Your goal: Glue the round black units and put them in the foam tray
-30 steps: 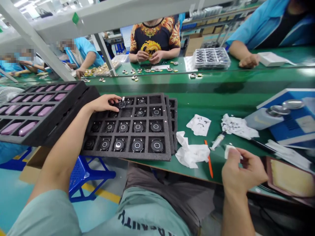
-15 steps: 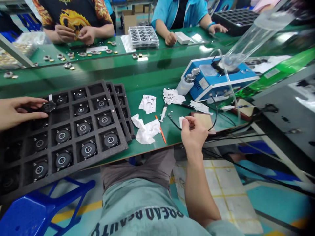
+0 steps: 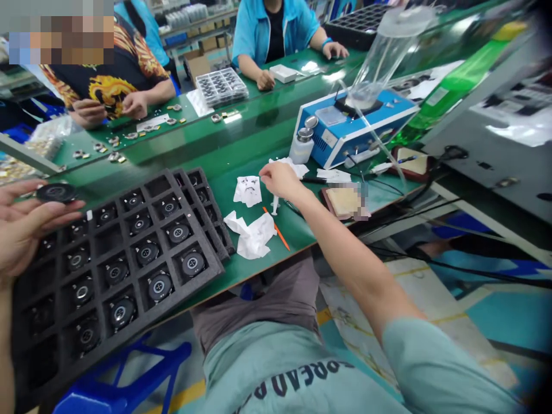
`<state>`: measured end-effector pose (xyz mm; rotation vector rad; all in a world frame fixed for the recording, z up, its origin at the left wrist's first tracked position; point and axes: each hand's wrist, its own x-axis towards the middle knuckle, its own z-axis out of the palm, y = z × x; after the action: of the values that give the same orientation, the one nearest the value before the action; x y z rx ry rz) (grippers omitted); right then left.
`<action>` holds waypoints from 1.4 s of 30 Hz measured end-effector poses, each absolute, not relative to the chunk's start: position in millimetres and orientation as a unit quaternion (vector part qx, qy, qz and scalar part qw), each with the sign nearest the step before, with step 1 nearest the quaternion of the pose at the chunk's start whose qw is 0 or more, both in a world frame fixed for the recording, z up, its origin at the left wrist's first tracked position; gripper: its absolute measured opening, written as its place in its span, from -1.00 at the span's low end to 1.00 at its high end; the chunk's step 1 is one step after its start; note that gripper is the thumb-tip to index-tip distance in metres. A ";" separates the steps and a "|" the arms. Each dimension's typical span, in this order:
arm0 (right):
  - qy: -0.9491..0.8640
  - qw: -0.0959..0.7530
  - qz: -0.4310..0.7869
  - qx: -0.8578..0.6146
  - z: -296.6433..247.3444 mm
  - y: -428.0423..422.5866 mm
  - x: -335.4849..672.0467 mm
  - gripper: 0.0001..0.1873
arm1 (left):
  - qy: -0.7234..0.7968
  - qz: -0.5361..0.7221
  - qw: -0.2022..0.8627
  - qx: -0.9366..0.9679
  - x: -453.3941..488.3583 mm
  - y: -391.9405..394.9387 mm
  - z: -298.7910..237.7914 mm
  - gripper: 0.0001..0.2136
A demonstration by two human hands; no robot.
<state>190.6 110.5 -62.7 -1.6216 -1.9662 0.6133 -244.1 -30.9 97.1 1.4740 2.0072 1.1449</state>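
My left hand (image 3: 23,227) is at the left edge, fingers curled round a round black watch case (image 3: 56,192) held above the black foam tray (image 3: 129,259). The tray holds several more black round cases in its cells. My right hand (image 3: 280,179) reaches out over the green table, fingers pinched near a white wipe (image 3: 287,167) and just above a small syringe (image 3: 275,204); what they grip is unclear. An orange stick (image 3: 276,230) lies beside crumpled white tissues (image 3: 252,236).
A blue machine (image 3: 357,123) with a clear bottle on top and a white dispenser bottle (image 3: 302,144) stand behind my right hand. Cables trail off the table's right edge. Across the green bench (image 3: 224,144), two people work with small parts and a clear tray (image 3: 221,86).
My left hand lifted a black case out of the tray. My right hand moved forward from the table's near edge toward the wipes and syringe. The view swung right.
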 end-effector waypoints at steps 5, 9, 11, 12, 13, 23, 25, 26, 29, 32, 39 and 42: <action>-0.728 0.178 0.257 -0.610 -60.3 158.3 165.5 -0.71 | 0.546 0.546 0.350 0.530 -117.6 -8.1 84.1 -0.45; -0.726 0.145 0.283 -0.610 -58.4 170.9 156.2 -0.58 | 0.509 0.521 0.468 0.501 -67.3 10.4 48.1 -0.53; -0.722 0.140 0.303 -0.606 -57.3 174.7 154.0 -0.60 | 0.507 0.507 0.494 0.492 -61.1 14.6 32.5 -0.50; -0.720 0.140 0.314 -0.603 -56.9 176.0 153.5 -0.60 | 0.506 0.503 0.503 0.488 -61.3 15.6 26.4 -0.48; -0.719 0.139 0.326 -0.598 -56.5 176.9 153.3 -0.60 | 0.504 0.501 0.509 0.485 -63.0 16.0 21.6 -0.47; -0.671 0.267 0.552 -0.418 -18.9 138.1 171.0 -0.83 | 0.436 0.500 0.543 0.515 -76.4 12.7 7.4 -0.46; -0.643 0.294 0.599 -0.376 -9.8 124.9 171.5 -0.82 | 0.427 0.497 0.554 0.514 -76.3 12.1 8.2 -0.47; -0.626 0.306 0.621 -0.358 -6.9 119.1 170.6 -0.83 | 0.423 0.496 0.559 0.513 -76.5 11.5 8.8 -0.47; -0.574 0.330 0.679 -0.316 -3.8 106.8 164.9 -0.88 | 0.403 0.482 0.588 0.509 -77.7 9.0 11.1 -0.48; -0.535 0.337 0.717 -0.294 -6.4 100.6 157.3 -0.91 | 0.385 0.470 0.618 0.499 -78.5 6.1 12.2 -0.48; -0.391 0.400 0.783 -0.271 -17.3 80.3 146.5 -0.82 | 0.377 0.511 0.629 0.448 -76.2 5.1 13.6 -0.52; -0.247 0.449 0.832 -0.213 -24.3 59.4 143.7 -0.65 | 0.367 0.534 0.628 0.432 -73.9 5.6 15.6 -0.54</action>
<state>143.7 59.4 -24.3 -0.5257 -0.6111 2.0575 -73.9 5.6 15.6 0.9895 0.8412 1.2234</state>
